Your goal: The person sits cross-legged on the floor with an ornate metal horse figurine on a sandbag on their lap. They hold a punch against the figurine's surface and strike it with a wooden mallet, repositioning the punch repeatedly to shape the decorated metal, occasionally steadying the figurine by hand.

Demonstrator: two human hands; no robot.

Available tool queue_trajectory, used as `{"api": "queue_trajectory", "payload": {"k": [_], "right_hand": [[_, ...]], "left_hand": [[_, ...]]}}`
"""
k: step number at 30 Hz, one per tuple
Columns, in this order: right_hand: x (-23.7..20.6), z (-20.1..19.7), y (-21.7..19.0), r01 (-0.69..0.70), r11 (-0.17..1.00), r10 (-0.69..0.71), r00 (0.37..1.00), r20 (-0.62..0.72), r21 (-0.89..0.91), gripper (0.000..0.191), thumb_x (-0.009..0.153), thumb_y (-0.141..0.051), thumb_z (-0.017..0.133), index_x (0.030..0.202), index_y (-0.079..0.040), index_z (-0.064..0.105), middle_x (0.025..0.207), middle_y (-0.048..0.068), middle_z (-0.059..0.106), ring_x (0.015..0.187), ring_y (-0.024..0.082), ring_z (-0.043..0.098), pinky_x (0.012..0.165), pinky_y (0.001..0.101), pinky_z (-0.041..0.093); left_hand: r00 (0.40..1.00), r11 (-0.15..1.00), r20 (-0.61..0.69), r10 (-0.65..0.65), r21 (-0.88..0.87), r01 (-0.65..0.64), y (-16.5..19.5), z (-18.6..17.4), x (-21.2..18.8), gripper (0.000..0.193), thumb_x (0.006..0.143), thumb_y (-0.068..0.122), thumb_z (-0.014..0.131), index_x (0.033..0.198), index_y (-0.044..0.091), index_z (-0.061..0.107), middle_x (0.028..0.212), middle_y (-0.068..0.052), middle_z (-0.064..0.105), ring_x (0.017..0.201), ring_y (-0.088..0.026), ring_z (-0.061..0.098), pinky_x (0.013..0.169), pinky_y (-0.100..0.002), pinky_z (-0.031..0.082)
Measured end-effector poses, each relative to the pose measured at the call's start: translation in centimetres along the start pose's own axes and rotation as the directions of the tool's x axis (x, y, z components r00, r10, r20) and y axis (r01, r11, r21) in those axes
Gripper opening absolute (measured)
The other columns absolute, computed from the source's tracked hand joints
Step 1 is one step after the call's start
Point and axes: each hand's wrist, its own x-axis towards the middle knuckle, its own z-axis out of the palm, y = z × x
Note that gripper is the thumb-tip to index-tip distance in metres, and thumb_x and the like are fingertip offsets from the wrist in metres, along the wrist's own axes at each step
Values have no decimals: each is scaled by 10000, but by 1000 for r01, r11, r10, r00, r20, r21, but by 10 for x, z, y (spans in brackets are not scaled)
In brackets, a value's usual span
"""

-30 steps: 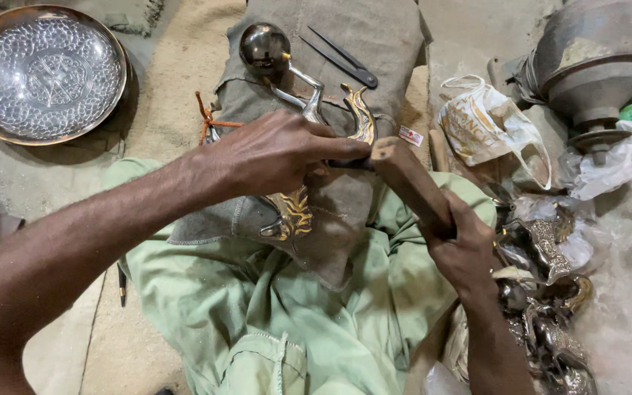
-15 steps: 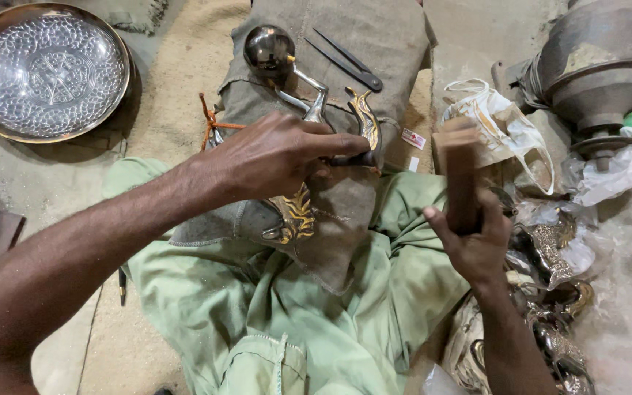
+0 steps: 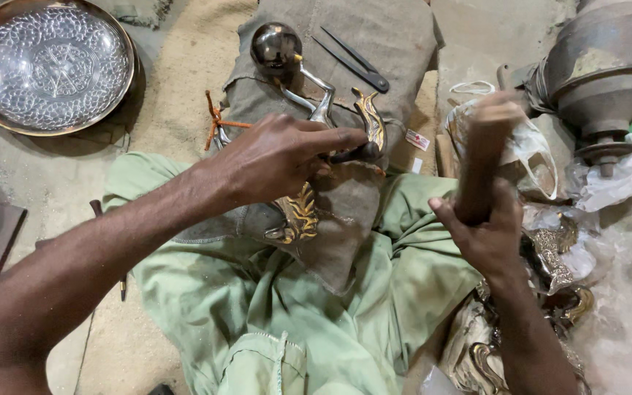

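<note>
Left hand (image 3: 275, 157) lies palm-down over a gold-and-silver metal ornament (image 3: 297, 212), fingers curled, index finger stretched along a short dark punch (image 3: 352, 153) whose tip sits on the ornament's curved gold end (image 3: 371, 121); grip looks pinched shut on the punch, though part of it is hidden under the fingers. Ornament rests on a grey-brown cloth pad (image 3: 374, 44) across the person's lap in green trousers (image 3: 272, 307). Right hand (image 3: 485, 234), right of the ornament and apart from it, is wrapped closed around a brown wooden mallet (image 3: 484, 153), held upright, top end motion-blurred. On the pad beyond the ornament: a shiny round metal ball with a silver stem (image 3: 275, 45) and a dark pair of slim tools (image 3: 356, 58). Far left of the ornament, an engraved round metal tray (image 3: 49, 66) on the floor. Right of it, a white plastic bag (image 3: 535, 157), a big grey metal vessel (image 3: 608, 66), and a heap of similar metal pieces (image 3: 550, 256) near the right hand.
</note>
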Motion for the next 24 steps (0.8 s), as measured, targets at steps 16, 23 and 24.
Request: {"api": "queue_trajectory", "payload": {"k": [16,23,24], "right_hand": [[24,-17,-15,76,989,-60,990,127,-126,562,851,-322,883,1290,-91,620,965,141,740,852,179,723,753,362,596],[28,-21,-21,107,977,-73,981,182,-182,530,838,-308,879,1258,-85,645,959,158,741,815,195,723,698,366,586],[29,-21,-22,5,998,6,986,165,-69,510,843,-314,879,1222,-82,627,927,154,723,778,199,702,671,363,574]], "left_hand": [[996,998,-62,-68,-6,68,0,6,-11,561,855,121,795,1383,173,613,1102,-138,764,786,-318,757,658,-438,594],[992,994,-65,-109,-28,108,1,10,-13,561,876,132,778,1399,207,590,1096,-104,767,767,-262,772,641,-390,620],[991,994,-75,-107,-42,104,2,11,-14,554,877,136,780,1393,210,593,1102,-103,765,770,-259,773,640,-387,623]]}}
